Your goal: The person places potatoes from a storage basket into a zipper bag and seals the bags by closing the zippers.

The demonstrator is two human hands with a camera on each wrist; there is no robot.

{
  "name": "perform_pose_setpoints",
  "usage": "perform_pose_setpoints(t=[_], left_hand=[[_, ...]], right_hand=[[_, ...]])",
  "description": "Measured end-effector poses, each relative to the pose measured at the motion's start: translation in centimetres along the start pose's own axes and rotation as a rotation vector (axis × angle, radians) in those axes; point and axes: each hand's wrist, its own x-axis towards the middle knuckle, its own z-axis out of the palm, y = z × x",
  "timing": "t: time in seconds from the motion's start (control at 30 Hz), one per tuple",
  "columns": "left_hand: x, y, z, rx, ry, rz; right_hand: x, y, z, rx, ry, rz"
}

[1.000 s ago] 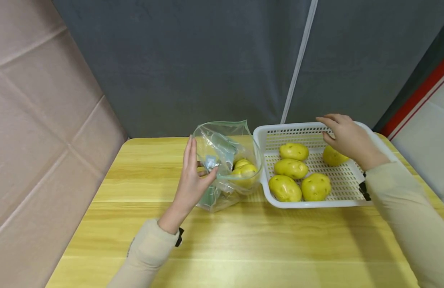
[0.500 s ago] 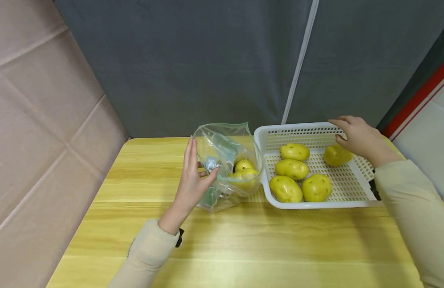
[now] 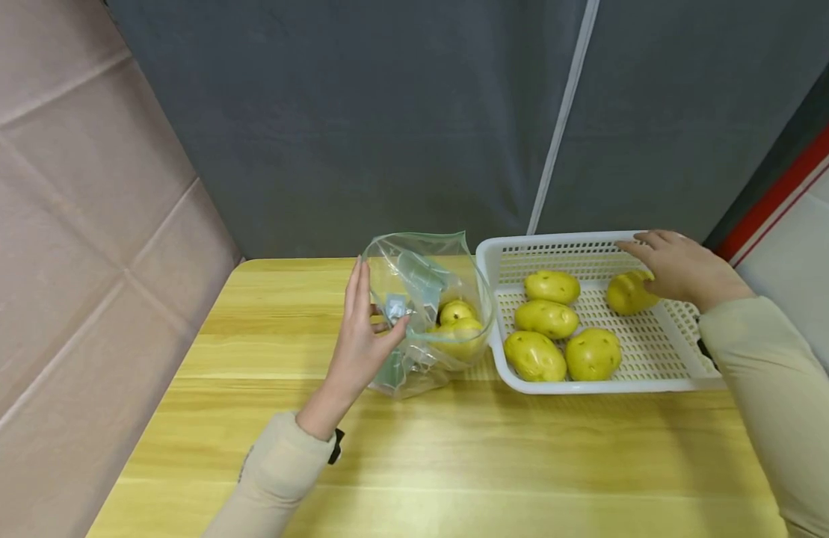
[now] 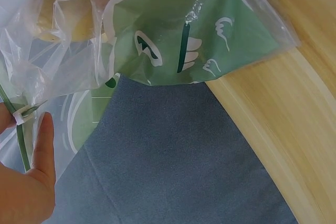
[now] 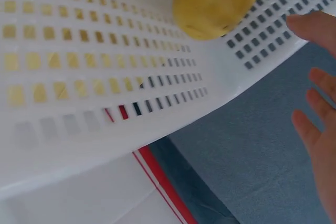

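Nearest, two beige sleeves (image 3: 757, 366) of soft, creased cloth reach over a smooth desk (image 3: 454, 467) with pale yellow wood grain; a black strap (image 3: 336, 447) shows at the left cuff. The left hand (image 3: 360, 340) holds the rim of a clear plastic bag (image 3: 421, 278) between thumb and fingers, index and middle fairly straight. The bag stands on the desk, thin, crinkled and glossy, its round mouth gaping; the left wrist view shows a matte green printed panel (image 4: 184, 35) and a small white slider (image 4: 23, 115) on the zip strip. At least two yellow potatoes (image 3: 458, 312) lie inside.

Just beside the bag is a white plastic basket (image 3: 609, 386), rectangular with rounded corners and perforated in rows. In it are five smooth, dimpled potatoes (image 3: 546, 319), four grouped toward the bag, one blocky and apart. The right hand (image 3: 690, 269) hovers by this last one, fingers spread wide, loosely bent and holding nothing.

Behind hangs a dark grey fabric curtain (image 3: 353, 127), crossed by a slim pale strip (image 3: 564, 119).
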Motion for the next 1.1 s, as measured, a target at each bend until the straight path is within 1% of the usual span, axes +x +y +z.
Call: perform_pose_setpoints(t=[0.2, 0.37, 0.53, 0.63, 0.87, 1.1], left_hand=[[0.0, -0.1, 0.0, -0.002, -0.001, -0.004], [0.0, -0.1, 0.1, 0.009, 0.001, 0.001], [0.1, -0.1, 0.1, 0.005, 0.001, 0.004], [0.1, 0.0, 0.1, 0.006, 0.000, 0.008], [0.2, 0.0, 0.2, 0.011, -0.003, 0.006], [0.2, -0.1, 0.2, 0.021, -0.001, 0.002]], right_hand=[[0.1, 0.8, 1.2, -0.051, 0.017, -0.063], [0.1, 1.3, 2.1, -0.111, 0.060, -0.116], [0.3, 1.2, 2.7, -0.172, 0.101, -0.177], [0.4, 1.0, 2.9, -0.192, 0.094, -0.182], [1.0, 0.6, 3.5, -0.171, 0.023, -0.128], [1.4, 0.7, 4.5, -0.156, 0.011, -0.128]])
